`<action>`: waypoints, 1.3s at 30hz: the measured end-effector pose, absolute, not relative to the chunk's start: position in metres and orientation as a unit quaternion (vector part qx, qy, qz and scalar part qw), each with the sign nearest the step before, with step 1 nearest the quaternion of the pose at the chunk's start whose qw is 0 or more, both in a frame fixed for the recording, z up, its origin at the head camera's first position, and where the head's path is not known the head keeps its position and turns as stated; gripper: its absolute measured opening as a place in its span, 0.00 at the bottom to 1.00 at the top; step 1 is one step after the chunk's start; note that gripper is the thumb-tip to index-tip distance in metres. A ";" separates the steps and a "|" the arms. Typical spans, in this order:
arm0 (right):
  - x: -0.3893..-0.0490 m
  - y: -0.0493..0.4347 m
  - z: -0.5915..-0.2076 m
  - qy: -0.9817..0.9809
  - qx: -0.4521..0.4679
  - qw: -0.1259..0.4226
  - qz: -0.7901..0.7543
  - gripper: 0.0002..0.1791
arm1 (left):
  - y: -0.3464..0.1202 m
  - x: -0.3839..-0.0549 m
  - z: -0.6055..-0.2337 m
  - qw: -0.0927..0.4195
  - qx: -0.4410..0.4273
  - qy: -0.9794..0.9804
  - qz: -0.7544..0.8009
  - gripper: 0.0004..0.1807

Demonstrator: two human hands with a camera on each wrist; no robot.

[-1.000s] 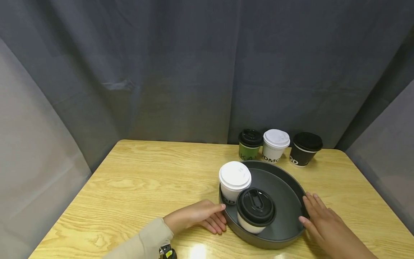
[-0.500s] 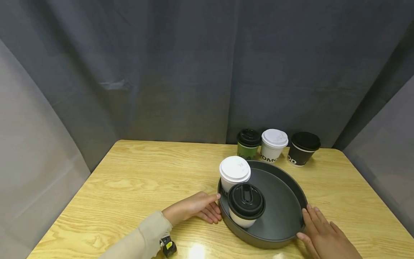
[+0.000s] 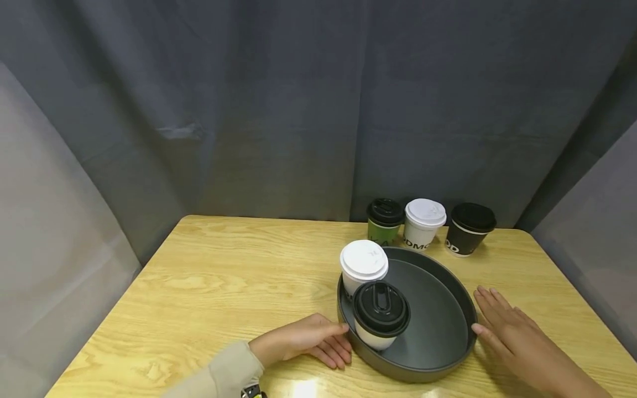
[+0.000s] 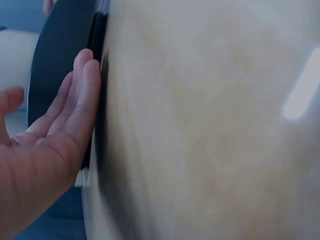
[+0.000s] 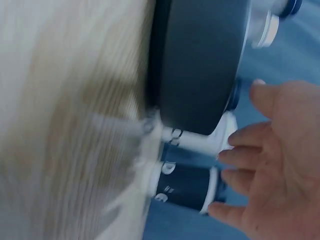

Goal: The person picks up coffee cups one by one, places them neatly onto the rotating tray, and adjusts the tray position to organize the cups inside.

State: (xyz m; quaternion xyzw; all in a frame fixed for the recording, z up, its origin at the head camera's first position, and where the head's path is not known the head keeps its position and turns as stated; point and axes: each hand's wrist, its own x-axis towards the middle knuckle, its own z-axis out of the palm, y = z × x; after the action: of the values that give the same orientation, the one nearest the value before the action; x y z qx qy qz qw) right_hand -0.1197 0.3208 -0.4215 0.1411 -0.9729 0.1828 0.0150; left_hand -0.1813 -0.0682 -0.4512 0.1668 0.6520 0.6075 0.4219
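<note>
A round dark grey tray (image 3: 435, 315) lies on the wooden table. Inside it, at the left, a white-lidded paper cup (image 3: 364, 260) stands behind a pale cup with a black lid (image 3: 381, 309); the two overlap in the head view. My left hand (image 3: 318, 341) is at the tray's left side, thumb near the rim and straight fingers (image 4: 82, 100) along the outer wall. To the right of the tray, my right hand (image 3: 520, 337) is spread, thumb tip close by the rim. In the right wrist view its fingers stand apart from the tray wall (image 5: 200, 65).
Behind the tray stand a green cup with a black lid (image 3: 384, 221), a white cup (image 3: 423, 224) and a black cup (image 3: 468, 229). A dark curtain (image 3: 278, 110) hangs past the table's far edge. Bare wood (image 3: 214, 282) shows left of the tray.
The black-lidded cup in the tray has shifted left and back; the white-lidded cup sits slightly farther back. My right hand has moved right, off the rim. My left hand stays beside the tray.
</note>
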 end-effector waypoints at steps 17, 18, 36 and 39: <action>-0.151 0.325 -0.429 -0.950 0.193 0.005 0.245 0.34 | -0.042 -0.157 -0.455 0.462 0.172 0.636 0.593 0.26; -0.151 0.325 -0.430 -0.951 0.191 0.004 0.243 0.34 | -0.042 -0.157 -0.456 0.462 0.172 0.636 0.594 0.26; -0.126 0.301 -0.435 -0.985 0.112 0.012 0.127 0.40 | -0.054 -0.171 -0.451 0.452 0.163 0.644 0.596 0.25; -0.120 0.293 -0.435 -0.990 0.092 0.018 0.106 0.42 | -0.059 -0.175 -0.450 0.448 0.159 0.647 0.596 0.26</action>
State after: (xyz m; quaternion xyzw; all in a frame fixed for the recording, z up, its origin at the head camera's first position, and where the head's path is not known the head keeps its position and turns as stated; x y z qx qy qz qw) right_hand -0.1200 0.2933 -0.4354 0.0919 -0.9899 0.1063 0.0185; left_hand -0.1747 -0.0587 -0.4502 0.1593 0.6474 0.5960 0.4475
